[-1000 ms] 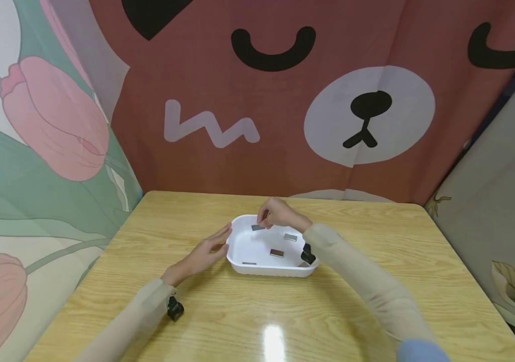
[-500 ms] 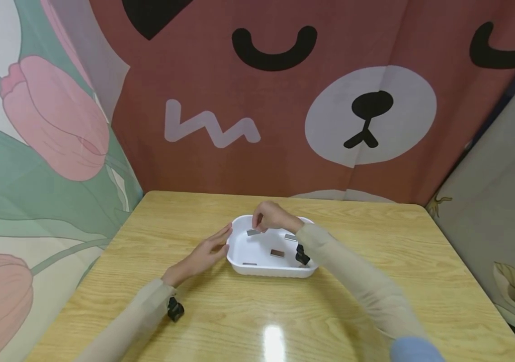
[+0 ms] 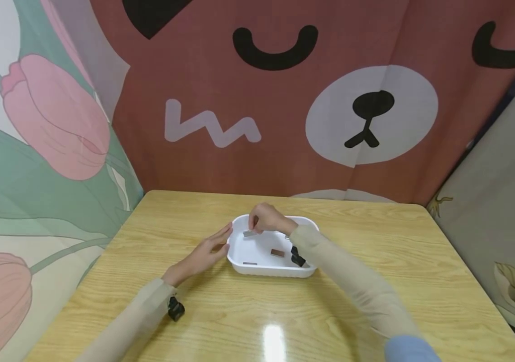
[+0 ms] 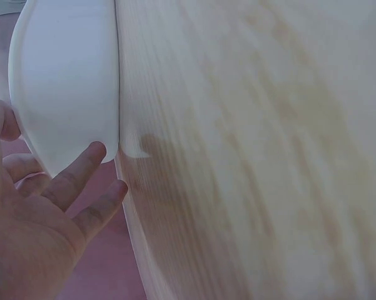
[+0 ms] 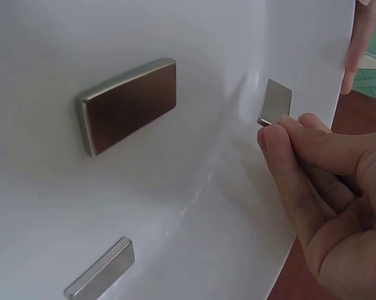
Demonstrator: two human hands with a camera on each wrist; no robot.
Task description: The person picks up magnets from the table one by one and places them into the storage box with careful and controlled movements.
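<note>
A white tray [image 3: 273, 272] stands on the table. Inside its far left part, my right hand [image 3: 265, 218] pinches a small flat silvery metal block [image 5: 277, 101] between thumb and fingertips, low beside the tray wall. My left hand [image 3: 205, 254] touches the tray's left rim with fingers fairly straight and spread; the left wrist view shows the fingertips [image 4: 95, 150] at the tray's outer side. On the tray floor lies a block with a brownish face [image 5: 131, 107]. Another silvery block [image 5: 105, 270] lies nearby, mostly hidden by my right arm in the head view.
A thin block [image 3: 250, 263] lies by the tray's front wall. The wooden table [image 3: 221, 322] reaches forward to a brown bear-print curtain [image 3: 284, 166]. Floral curtains [image 3: 58, 211] flank the sides. A small black camera [image 3: 175, 308] sits on my left wrist.
My right hand has moved left and slightly nearer inside the tray, carrying the pinched metal block. My right forearm now covers more of the tray's right side. The left hand has not moved.
</note>
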